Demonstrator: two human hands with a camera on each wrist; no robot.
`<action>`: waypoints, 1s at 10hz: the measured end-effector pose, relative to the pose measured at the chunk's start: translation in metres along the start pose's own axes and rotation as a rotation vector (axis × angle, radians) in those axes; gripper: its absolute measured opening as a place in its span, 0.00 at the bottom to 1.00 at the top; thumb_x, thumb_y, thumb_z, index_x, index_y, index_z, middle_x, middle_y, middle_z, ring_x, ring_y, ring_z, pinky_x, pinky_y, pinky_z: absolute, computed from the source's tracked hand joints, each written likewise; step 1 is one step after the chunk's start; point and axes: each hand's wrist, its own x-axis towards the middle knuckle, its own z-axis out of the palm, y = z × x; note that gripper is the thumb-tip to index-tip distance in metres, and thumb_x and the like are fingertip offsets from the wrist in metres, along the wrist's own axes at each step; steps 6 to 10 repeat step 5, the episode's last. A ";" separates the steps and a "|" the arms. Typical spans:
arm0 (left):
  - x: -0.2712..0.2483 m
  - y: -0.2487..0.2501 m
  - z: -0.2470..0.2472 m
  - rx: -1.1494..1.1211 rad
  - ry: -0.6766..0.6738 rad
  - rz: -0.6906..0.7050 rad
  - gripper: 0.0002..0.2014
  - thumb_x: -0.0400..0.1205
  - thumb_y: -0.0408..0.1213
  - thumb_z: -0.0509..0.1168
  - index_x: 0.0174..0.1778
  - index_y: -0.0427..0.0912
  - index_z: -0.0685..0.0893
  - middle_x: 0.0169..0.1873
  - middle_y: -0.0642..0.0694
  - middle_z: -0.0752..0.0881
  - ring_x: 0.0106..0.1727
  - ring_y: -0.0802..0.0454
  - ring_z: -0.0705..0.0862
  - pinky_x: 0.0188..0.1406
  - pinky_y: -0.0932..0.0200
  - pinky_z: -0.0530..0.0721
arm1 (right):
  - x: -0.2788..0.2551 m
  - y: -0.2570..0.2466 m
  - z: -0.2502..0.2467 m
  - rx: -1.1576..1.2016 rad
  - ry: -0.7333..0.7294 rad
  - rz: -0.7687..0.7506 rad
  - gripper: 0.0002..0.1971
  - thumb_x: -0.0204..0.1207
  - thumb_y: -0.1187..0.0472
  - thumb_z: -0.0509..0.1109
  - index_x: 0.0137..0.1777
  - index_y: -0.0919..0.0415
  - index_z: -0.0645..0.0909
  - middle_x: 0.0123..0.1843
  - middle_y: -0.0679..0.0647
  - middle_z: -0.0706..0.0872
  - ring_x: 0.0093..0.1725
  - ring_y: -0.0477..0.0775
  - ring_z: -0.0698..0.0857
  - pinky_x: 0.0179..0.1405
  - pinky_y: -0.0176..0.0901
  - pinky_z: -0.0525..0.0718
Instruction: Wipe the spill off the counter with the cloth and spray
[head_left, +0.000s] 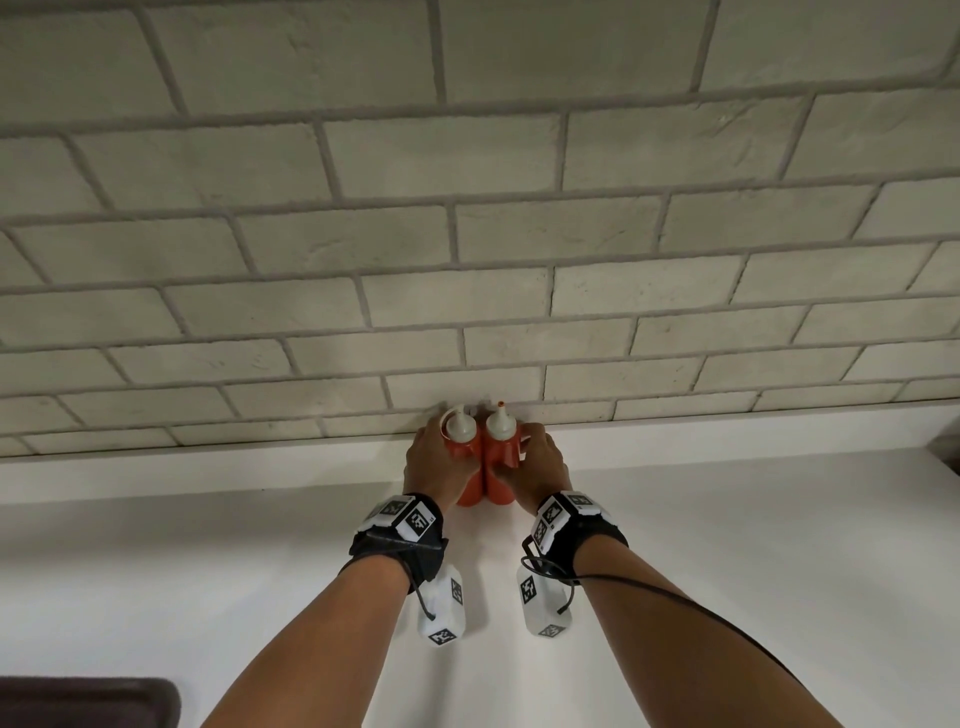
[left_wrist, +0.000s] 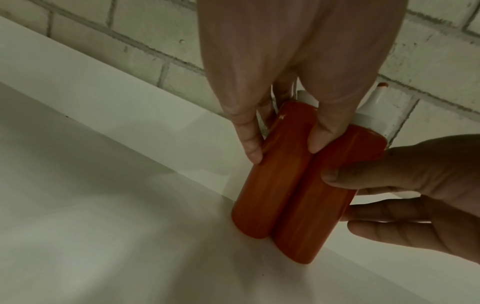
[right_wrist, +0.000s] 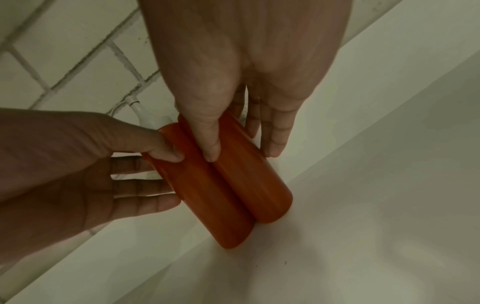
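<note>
Two red squeeze bottles with white nozzle caps stand side by side on the white counter (head_left: 727, 571), against its low back ledge. My left hand (head_left: 435, 457) grips the left bottle (head_left: 469, 486), thumb in front and fingers behind it. My right hand (head_left: 541, 460) grips the right bottle (head_left: 500, 467) in the same way. The left wrist view has my left hand (left_wrist: 284, 148) on the left bottle (left_wrist: 262, 195). The right wrist view has my right hand (right_wrist: 241, 151) on the right bottle (right_wrist: 257, 185). No cloth, spray or spill is in view.
A pale brick wall (head_left: 467, 260) rises straight behind the ledge (head_left: 208, 467). A thin white cable (right_wrist: 137, 109) runs down the wall behind the bottles. A dark rounded object (head_left: 78, 701) sits at the counter's near left corner, and something grey (head_left: 948, 447) shows at the far right edge.
</note>
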 end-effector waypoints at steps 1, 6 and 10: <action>-0.001 0.001 -0.001 -0.011 -0.011 -0.011 0.30 0.74 0.45 0.75 0.73 0.56 0.78 0.69 0.48 0.86 0.72 0.41 0.82 0.73 0.38 0.78 | 0.001 0.001 0.001 -0.006 -0.002 -0.006 0.31 0.67 0.51 0.77 0.68 0.56 0.70 0.63 0.54 0.81 0.58 0.58 0.82 0.59 0.56 0.80; -0.024 -0.019 -0.008 -0.096 -0.101 -0.095 0.44 0.69 0.38 0.78 0.82 0.52 0.67 0.74 0.46 0.77 0.75 0.43 0.77 0.73 0.46 0.77 | -0.020 0.026 -0.010 -0.038 -0.096 0.034 0.42 0.65 0.53 0.80 0.77 0.52 0.63 0.70 0.55 0.77 0.66 0.57 0.80 0.66 0.55 0.78; -0.024 -0.019 -0.008 -0.096 -0.101 -0.095 0.44 0.69 0.38 0.78 0.82 0.52 0.67 0.74 0.46 0.77 0.75 0.43 0.77 0.73 0.46 0.77 | -0.020 0.026 -0.010 -0.038 -0.096 0.034 0.42 0.65 0.53 0.80 0.77 0.52 0.63 0.70 0.55 0.77 0.66 0.57 0.80 0.66 0.55 0.78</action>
